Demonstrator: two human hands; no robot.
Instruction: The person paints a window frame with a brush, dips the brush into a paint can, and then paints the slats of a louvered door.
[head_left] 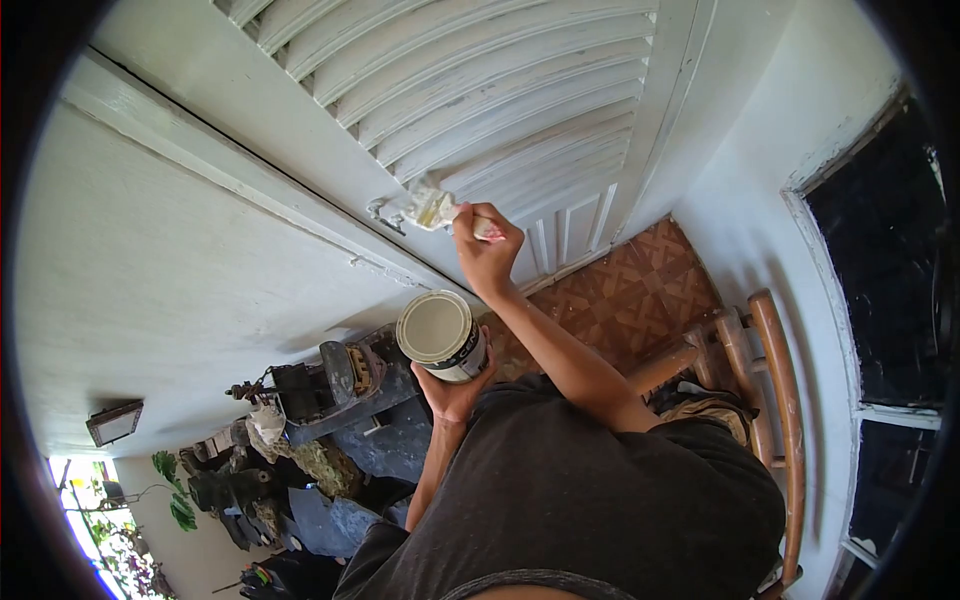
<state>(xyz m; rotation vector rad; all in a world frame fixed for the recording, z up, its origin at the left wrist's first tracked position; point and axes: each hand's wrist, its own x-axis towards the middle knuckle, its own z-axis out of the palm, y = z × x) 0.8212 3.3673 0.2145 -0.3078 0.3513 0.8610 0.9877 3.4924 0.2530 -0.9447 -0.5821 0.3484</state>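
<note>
My right hand (487, 250) is closed around the handle of a paintbrush (432, 207). Its bristles, smeared with white paint, are close to the door's metal handle (385, 215) and the lower slats. My left hand (452, 392) grips a paint can (455, 350) from below and the side, in front of my body. The can has a dark label, and pale paint shows within its rim. Before me stands a white louvred door (500, 90), with grey worn streaks on several slats and raised panels below them.
A wooden chair (785, 400) stands to my right, by a dark-paned window (880, 260). Patterned brown tiles (640, 275) cover the floor. At left, a cluttered workbench (370, 400) with tools runs along the white wall (200, 270), near a plant (175, 490).
</note>
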